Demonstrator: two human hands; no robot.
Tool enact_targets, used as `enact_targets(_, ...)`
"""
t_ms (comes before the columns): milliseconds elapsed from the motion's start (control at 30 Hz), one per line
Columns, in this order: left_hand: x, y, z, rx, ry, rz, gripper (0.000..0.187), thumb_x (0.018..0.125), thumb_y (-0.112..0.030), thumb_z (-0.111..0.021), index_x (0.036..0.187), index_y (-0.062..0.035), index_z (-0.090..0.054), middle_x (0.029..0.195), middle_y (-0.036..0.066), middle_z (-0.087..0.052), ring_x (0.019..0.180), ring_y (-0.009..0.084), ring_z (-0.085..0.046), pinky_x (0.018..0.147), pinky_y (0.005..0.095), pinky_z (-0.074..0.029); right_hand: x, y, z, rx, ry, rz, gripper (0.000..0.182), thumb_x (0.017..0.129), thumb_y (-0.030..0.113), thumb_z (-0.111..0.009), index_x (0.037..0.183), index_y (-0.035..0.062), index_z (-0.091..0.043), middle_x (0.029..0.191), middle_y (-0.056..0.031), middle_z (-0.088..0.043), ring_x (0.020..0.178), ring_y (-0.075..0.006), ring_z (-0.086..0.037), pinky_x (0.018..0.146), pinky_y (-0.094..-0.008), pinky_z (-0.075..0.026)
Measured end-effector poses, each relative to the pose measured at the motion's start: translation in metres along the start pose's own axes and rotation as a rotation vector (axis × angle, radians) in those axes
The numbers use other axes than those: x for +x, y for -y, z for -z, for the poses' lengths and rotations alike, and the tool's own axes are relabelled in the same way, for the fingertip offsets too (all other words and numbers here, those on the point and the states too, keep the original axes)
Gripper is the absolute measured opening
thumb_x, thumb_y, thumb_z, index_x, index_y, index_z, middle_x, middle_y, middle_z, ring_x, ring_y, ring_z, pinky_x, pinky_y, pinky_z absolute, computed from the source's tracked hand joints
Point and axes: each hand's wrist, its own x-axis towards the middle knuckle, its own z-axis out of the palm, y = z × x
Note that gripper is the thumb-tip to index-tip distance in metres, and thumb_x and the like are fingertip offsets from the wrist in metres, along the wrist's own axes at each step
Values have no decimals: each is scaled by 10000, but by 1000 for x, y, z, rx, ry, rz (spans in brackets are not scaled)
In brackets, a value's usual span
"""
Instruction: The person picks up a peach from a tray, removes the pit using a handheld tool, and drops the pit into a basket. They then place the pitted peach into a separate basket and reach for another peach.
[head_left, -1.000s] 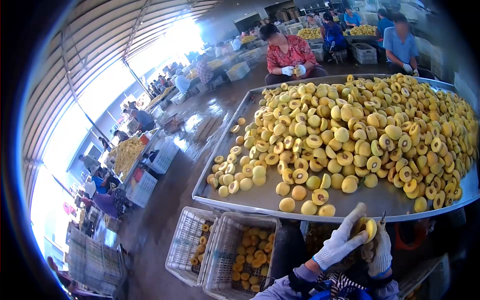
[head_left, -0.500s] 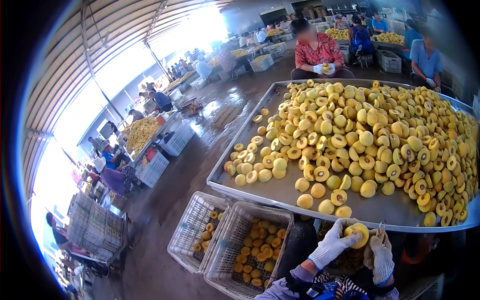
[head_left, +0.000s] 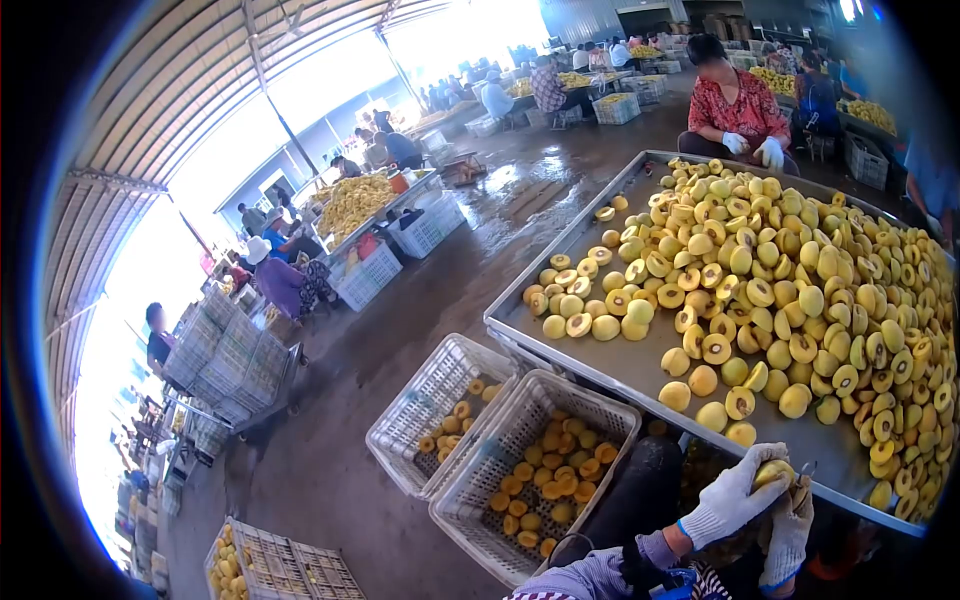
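Note:
My left hand (head_left: 738, 494), in a white knitted glove, grips a yellow peach half (head_left: 772, 473) just off the near edge of the metal table. Right beside it, my gloved right hand (head_left: 790, 530) is closed around a small metal tool (head_left: 808, 468); only its thin tip shows, close to the fruit. A large heap of halved yellow peaches (head_left: 800, 280) covers much of the metal table (head_left: 620, 365), many with brown pit hollows facing up.
Left of my legs stand two plastic crates, a nearer one (head_left: 470, 515) and a farther one (head_left: 400, 437), holding peach halves. Another crate (head_left: 290, 565) lies lower left. A person in red (head_left: 740, 105) sits across the table. Stacked crates (head_left: 228, 355) stand on a cart at left.
My view has swung left, shifting the scene rightward and revealing the lower-left crate. The peach half has turned in my left hand, closer to my right. The person opposite has parted their hands.

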Motion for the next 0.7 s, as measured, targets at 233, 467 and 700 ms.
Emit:
enact_targets(233, 13, 16, 14, -405, -199, 129, 380, 977, -217, -589, 1330, -85, -535, 1234, 111, -605, 1119, 196, -601, 944, 322, -511, -48, 75, -37, 24, 45, -300, 250, 942, 99, -599, 1187, 83, -554, 778, 4, -584, 554, -58, -529, 458, -201, -409)
enact_targets(467, 11, -2, 25, -834, -122, 212, 648, 1041, -524, -336, 1364, 17, -488, 1260, 175, -601, 1057, 257, -626, 917, 381, -529, -57, 85, -33, -428, 264, -161, 350, 876, 320, -690, 1116, 81, -600, 854, -184, -684, 790, -299, -698, 703, -377, -528)
enact_targets(700, 7, -2, 14, -569, -73, 164, 732, 1009, -583, -382, 1413, 25, -439, 1297, 198, -571, 1122, 267, -583, 953, 380, -496, -59, 85, -30, -549, 280, -42, 379, 878, 400, -669, 1096, 101, -586, 775, -188, -666, 739, -386, -671, 652, -432, -522)
